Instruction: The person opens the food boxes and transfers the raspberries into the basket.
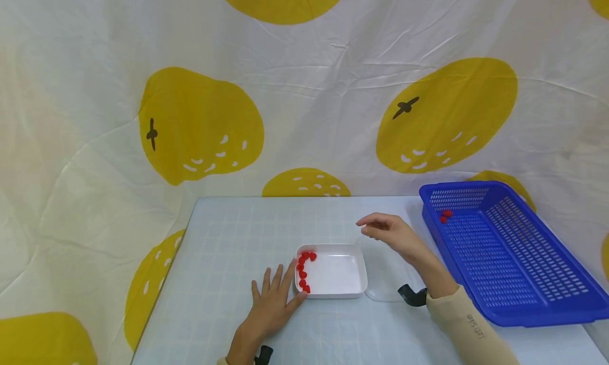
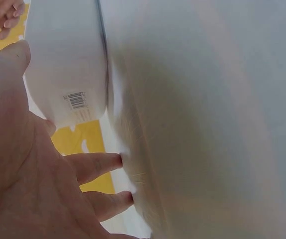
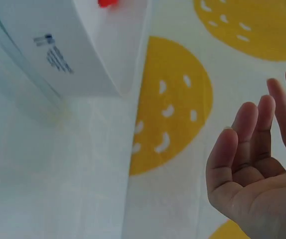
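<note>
A white rectangular box stands on the table, with several small red pieces lined along its left inner side. My left hand rests spread beside that side. Its thumb and index finger reach the box's wall, while other fingertips touch the tabletop in the left wrist view. Behind the box's back right corner, my right hand hovers with loosely bent fingers. No object shows between those fingers in the right wrist view. The box's printed side appears there too.
A blue perforated basket stands on the right, holding a few red pieces in its far left corner. A clear lid lies just right of the box, partly under my right forearm. A fruit-patterned cloth hangs behind the table.
</note>
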Action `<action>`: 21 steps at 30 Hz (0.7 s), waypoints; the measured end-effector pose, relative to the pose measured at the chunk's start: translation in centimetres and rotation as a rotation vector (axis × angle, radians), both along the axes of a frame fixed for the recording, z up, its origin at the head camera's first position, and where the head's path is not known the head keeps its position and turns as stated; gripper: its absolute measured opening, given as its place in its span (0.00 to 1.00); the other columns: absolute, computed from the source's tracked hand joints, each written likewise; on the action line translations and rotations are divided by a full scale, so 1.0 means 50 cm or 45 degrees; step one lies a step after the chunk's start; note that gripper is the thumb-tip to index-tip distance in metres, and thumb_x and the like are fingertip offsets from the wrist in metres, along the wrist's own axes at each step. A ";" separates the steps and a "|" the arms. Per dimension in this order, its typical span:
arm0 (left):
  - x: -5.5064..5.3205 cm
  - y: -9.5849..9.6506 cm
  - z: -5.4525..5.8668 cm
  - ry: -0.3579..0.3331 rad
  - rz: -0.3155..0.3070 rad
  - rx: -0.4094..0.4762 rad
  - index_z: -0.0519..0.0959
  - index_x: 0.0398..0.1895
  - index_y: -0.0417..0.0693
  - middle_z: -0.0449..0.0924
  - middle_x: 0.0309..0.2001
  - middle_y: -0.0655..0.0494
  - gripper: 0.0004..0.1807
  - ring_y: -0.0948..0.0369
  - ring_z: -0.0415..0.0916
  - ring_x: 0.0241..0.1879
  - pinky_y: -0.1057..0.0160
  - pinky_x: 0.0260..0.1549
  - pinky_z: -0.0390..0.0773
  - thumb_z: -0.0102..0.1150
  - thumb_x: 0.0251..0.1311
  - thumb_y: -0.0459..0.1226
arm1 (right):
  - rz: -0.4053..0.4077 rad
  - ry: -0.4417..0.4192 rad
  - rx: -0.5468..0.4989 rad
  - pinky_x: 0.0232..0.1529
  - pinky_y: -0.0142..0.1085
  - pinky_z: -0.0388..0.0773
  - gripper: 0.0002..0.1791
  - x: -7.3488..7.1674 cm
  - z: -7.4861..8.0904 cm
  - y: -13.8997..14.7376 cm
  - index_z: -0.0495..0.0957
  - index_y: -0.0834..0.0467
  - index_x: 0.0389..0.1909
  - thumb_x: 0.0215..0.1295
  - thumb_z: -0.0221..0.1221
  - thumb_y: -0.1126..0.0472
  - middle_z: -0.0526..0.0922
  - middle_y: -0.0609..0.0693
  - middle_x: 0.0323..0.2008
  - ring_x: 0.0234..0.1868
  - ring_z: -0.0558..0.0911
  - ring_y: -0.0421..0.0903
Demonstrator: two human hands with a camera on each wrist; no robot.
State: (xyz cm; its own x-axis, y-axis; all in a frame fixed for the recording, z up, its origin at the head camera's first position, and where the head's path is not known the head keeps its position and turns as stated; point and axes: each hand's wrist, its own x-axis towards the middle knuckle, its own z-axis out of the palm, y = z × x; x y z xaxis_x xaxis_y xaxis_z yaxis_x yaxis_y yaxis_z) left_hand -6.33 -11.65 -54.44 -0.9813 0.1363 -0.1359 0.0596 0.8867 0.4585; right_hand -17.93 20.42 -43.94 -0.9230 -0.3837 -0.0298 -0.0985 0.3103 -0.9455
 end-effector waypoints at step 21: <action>-0.005 0.000 0.004 -0.046 0.000 -0.002 0.47 0.81 0.66 0.54 0.76 0.43 0.49 0.36 0.40 0.75 0.25 0.63 0.31 0.53 0.61 0.68 | 0.263 -0.138 -0.036 0.46 0.43 0.79 0.13 0.039 -0.127 -0.163 0.85 0.59 0.49 0.68 0.65 0.56 0.84 0.54 0.43 0.41 0.78 0.52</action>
State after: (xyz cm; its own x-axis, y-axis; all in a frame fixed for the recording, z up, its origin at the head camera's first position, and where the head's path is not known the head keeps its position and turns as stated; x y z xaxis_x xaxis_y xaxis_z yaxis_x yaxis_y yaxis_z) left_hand -6.56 -11.64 -54.25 -0.9758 0.1361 -0.1714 0.0430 0.8872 0.4593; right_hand -15.97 12.29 -50.29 -0.8169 -0.5659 -0.1112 -0.0545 0.2677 -0.9620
